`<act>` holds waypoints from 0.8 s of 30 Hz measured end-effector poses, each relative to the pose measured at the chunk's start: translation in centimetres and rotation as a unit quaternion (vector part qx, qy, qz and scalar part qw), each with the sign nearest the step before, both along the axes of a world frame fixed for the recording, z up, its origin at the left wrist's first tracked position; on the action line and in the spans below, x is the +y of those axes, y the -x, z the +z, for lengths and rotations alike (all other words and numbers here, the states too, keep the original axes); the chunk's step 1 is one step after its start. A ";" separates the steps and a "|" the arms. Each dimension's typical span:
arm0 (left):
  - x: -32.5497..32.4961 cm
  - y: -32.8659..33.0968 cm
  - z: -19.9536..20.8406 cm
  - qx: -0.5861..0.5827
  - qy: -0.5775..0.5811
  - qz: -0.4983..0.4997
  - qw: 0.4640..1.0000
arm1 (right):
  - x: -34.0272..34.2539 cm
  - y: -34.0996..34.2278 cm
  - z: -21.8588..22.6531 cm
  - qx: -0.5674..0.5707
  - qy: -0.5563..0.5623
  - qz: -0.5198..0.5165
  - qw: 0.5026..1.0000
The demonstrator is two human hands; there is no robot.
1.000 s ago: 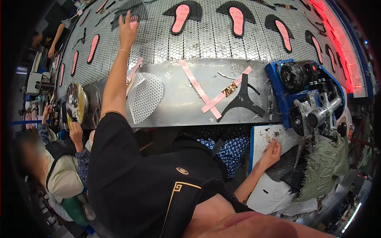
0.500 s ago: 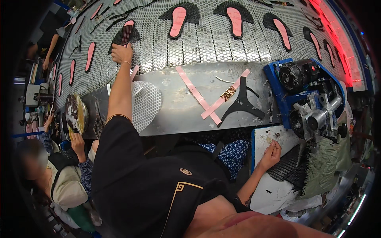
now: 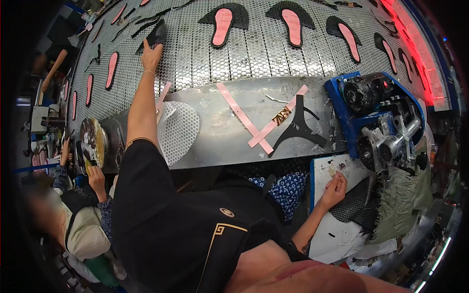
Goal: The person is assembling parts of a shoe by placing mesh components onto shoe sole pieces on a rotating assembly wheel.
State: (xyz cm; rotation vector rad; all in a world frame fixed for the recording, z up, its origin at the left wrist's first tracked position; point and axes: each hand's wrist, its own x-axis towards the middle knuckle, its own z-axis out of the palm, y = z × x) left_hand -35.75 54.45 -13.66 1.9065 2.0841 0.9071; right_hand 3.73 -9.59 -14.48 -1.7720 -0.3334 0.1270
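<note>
tipped dark-side-out since the earlier frame, the black mesh piece at eleven o'clock is, i judge, grasped by my left hand. whether my right hand, curled at four o'clock, holds anything i cannot tell. pink insoles at twelve and one already lie flat; the eleven o'clock piece looks unsettled.

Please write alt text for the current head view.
A person's left hand is at a black piece over a honeycomb metal surface, among pink soles; the right hand is near a white board. Pink straps cross on a metal ledge.
</note>
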 end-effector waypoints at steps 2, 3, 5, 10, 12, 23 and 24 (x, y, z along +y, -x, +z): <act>0.2 -0.5 0.3 -0.111 -0.015 0.005 0.994 | 0.0 0.0 0.0 -0.002 -0.007 0.002 1.000; 0.5 -0.7 0.6 -0.296 0.032 -0.001 0.955 | -0.1 0.0 0.1 -0.008 0.001 0.002 1.000; 1.3 0.4 1.5 -0.568 0.127 -0.116 0.805 | 0.0 -0.1 0.1 -0.011 0.004 0.007 1.000; -1.2 -3.3 1.8 -0.552 0.186 -0.221 0.782 | -0.4 -0.1 0.2 -0.012 0.017 -0.002 1.000; -3.5 -6.8 2.9 -0.479 0.170 -0.244 0.826 | -0.6 0.2 0.4 -0.019 0.024 -0.012 0.999; -9.3 -7.4 3.7 -0.268 0.058 -0.319 0.907 | 0.0 0.0 0.5 0.003 0.021 0.004 1.000; -9.5 -7.4 3.9 -0.226 -0.034 -0.352 0.908 | -0.1 0.0 0.5 0.001 0.025 0.003 1.000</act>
